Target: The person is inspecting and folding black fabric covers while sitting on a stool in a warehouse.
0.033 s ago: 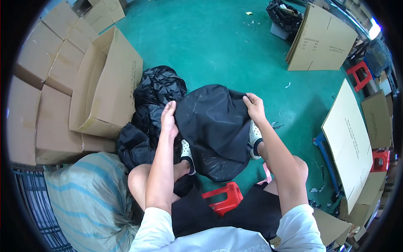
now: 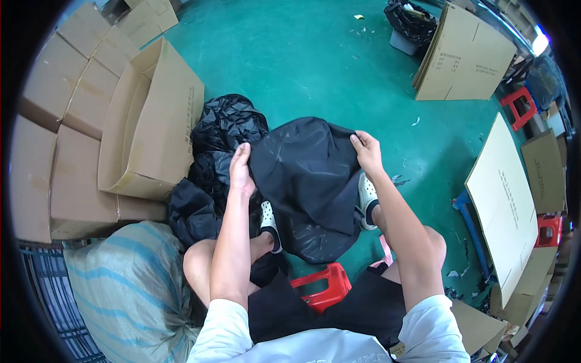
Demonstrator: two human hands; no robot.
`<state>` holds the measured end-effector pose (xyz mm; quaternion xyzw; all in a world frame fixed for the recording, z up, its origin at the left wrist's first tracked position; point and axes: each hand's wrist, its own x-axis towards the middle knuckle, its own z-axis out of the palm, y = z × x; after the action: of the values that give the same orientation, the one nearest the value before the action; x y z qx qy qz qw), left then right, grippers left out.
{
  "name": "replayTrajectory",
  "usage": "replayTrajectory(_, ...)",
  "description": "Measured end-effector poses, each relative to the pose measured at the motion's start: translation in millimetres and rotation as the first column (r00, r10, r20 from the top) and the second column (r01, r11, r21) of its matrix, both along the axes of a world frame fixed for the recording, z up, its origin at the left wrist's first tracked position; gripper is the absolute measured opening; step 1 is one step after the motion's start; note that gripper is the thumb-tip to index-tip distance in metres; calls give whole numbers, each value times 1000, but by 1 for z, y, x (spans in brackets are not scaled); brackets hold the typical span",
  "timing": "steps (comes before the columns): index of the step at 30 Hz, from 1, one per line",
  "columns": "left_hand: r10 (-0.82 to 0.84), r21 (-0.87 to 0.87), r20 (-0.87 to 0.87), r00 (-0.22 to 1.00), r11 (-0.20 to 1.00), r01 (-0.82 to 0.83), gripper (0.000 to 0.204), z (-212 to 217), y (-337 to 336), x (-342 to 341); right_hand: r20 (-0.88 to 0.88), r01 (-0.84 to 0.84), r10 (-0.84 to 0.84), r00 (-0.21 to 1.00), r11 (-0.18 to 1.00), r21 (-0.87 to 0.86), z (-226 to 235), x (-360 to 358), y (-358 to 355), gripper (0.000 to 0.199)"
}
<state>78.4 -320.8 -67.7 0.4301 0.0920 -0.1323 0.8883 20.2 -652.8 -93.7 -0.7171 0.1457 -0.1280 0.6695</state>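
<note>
A round piece of black fabric [image 2: 305, 175], like a cover, hangs spread out between my two hands above my feet. My left hand [image 2: 242, 170] pinches its left edge between thumb and fingers. At the upper right edge, my right hand [image 2: 367, 152] grips the fabric with the thumb on top. The lower part of it looks shinier and sags toward the floor between my white clogs [image 2: 367, 196]. To the left of the fabric lies a heap of black plastic and cloth [image 2: 227, 130], close to my left hand.
An open cardboard box [image 2: 163, 115] and stacked cartons [image 2: 82, 163] stand at the left. A striped woven sack [image 2: 124, 284] bulges beside my left knee. A red stool [image 2: 324, 287] shows between my legs. Flat cardboard sheets [image 2: 505, 199] lean at the right.
The fabric's upper edge sits very slightly higher and a little further left, along with my left hand. Both hands keep their hold.
</note>
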Motion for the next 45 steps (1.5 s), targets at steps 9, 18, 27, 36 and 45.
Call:
replayTrajectory(9,45,275,-471,881,956,99,50,-168,7,75,-398,216,-233,887,972,-89,-70,51,13,41)
replayTrajectory(18,-46,191,-459,887,970,149,45,-169,35,27,-618,52,242,748,907,418,-64,-7,31,46)
replayTrajectory(27,-87,431,-306,948,875,219,33,-131,-15,-60,-631,30,234,739,925,378,-69,-65,49,42)
replayTrajectory(36,270,159,-460,846,962,-221,42,-190,-14,-131,-599,426,-328,730,904,25,-137,-141,30,49)
replayTrajectory(45,125,203,-405,906,978,-45,44,-143,-20,-205,-733,525,-481,481,828,-198,-132,-180,50,48)
